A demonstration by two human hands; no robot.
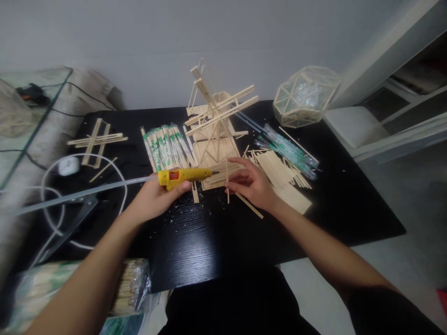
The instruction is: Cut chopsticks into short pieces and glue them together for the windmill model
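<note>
Black table (244,244), glue gun (188,174) in left hand (155,199)

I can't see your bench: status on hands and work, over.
Left hand gripping glue gun, nozzle toward stick. Right hand pinching stick. Stick frame beyond. Loose sticks near right hand; nothing between nozzle and stick.

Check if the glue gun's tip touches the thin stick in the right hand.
Apart. The head view shows a small gap between the tip of the glue gun and the stick in the right hand.
</note>
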